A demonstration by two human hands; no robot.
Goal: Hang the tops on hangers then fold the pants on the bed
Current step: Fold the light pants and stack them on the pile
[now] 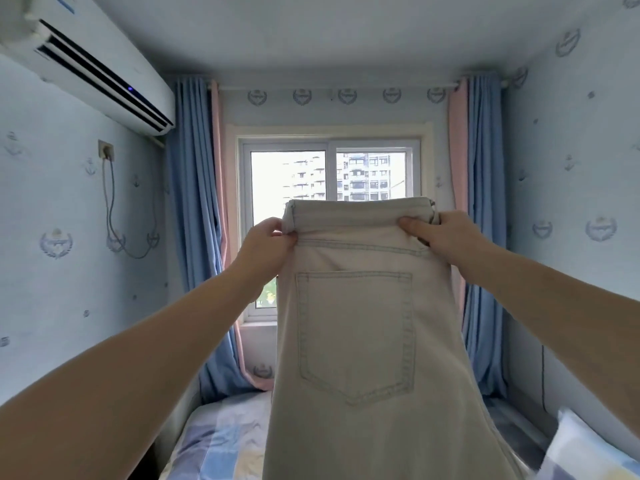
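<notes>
I am holding the pale jeans [356,323] up over the bed [221,441], back pocket facing me. My left hand [266,244] and right hand [446,233] are each pinching one end of the waistband. The legs are hanging out of view, so they are likely risking a twist or bunching when lowered, and a loosening pinch could be dropping one side. No brand tag is showing, and the wallpaper crests [56,242] are reading too small.

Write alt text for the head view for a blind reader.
Left hand and right hand hold pale jeans up by the waistband, back pocket facing the camera, above a checked bed. Behind: window, curtains, air conditioner.
</notes>
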